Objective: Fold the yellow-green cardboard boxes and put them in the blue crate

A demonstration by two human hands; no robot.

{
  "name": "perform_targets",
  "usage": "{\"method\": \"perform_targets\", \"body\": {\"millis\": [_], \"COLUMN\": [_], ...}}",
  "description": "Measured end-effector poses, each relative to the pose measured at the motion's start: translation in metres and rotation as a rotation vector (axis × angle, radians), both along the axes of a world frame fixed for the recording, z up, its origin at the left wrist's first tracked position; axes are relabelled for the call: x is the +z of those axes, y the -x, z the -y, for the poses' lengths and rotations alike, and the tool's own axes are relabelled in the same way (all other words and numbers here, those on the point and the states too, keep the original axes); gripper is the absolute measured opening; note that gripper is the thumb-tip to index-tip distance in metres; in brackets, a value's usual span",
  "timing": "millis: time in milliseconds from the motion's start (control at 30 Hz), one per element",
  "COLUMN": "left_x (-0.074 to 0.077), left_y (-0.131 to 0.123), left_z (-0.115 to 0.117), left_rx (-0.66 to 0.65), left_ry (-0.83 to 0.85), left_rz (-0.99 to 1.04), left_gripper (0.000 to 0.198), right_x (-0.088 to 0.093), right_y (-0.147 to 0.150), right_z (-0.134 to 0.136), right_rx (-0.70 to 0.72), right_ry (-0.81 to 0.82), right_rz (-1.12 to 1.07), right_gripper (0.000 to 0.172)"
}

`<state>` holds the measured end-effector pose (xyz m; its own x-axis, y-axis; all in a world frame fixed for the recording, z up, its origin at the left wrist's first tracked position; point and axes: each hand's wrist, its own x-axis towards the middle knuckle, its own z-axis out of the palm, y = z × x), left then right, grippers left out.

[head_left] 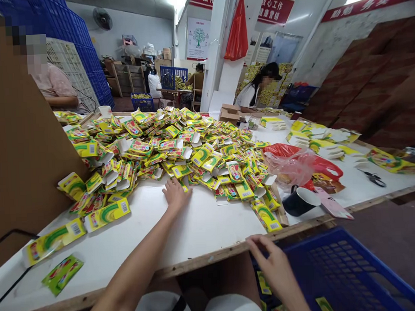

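Observation:
A large heap of small yellow, green and red printed cartons [151,147] covers the far part of the white table [211,225]. My left hand [175,195] reaches to the heap's near edge, fingers spread and touching the cartons there; a bit of yellow shows beside the thumb. At the table's front edge, my right hand [270,259] hovers over a blue plastic basket [338,264], its fingers loosely bent and apart with nothing seen in them. Several cartons lie in the basket.
A dark mug [300,201], a pink flat item [331,204], red plastic bags [328,165] and scissors [374,178] lie to the right. Flat carton stacks [299,139] sit farther back. A cardboard sheet [22,137] stands at left. Other people [253,95] sit beyond the heap.

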<state>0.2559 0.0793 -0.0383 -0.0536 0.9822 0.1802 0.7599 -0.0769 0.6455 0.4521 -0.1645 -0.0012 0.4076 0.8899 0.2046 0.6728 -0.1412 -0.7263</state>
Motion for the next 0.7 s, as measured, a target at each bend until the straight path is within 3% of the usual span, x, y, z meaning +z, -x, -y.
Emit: {"method": "perform_targets", "body": {"millis": [100, 200, 233, 300, 367, 400, 500, 700], "left_x": [0.004, -0.001, -0.003, -0.008, -0.011, -0.013, -0.014, -0.008], "left_y": [0.009, 0.034, 0.042, 0.052, 0.054, 0.052, 0.044, 0.043], "left_z": [0.012, 0.045, 0.059, 0.089, 0.114, 0.124, 0.14, 0.145], "left_rx": [-0.067, -0.177, -0.228, -0.336, -0.392, -0.4, -0.377, -0.464], "left_ry": [0.009, 0.042, 0.085, 0.265, 0.433, 0.482, 0.471, 0.246], "left_rz": [0.041, 0.128, 0.238, 0.704, 1.104, 1.208, 1.246, 1.054], "left_gripper": [0.044, 0.029, 0.025, 0.022, 0.023, 0.024, 0.03, 0.037], "right_x": [-0.013, -0.021, -0.023, -0.03, -0.039, -0.042, -0.05, -0.047], "right_y": [0.031, 0.051, 0.057, 0.07, 0.085, 0.093, 0.109, 0.112], "right_z": [-0.01, -0.018, -0.022, -0.033, -0.047, -0.054, -0.069, -0.069], "right_rx": [0.139, 0.18, 0.178, 0.175, 0.199, 0.223, 0.279, 0.253], "right_ry": [0.005, -0.005, -0.016, -0.061, -0.117, -0.143, -0.192, -0.236], "right_rz": [-0.114, -0.184, -0.219, -0.342, -0.523, -0.614, -0.758, -0.613], "right_gripper": [0.028, 0.023, 0.021, 0.02, 0.028, 0.031, 0.032, 0.028]}}
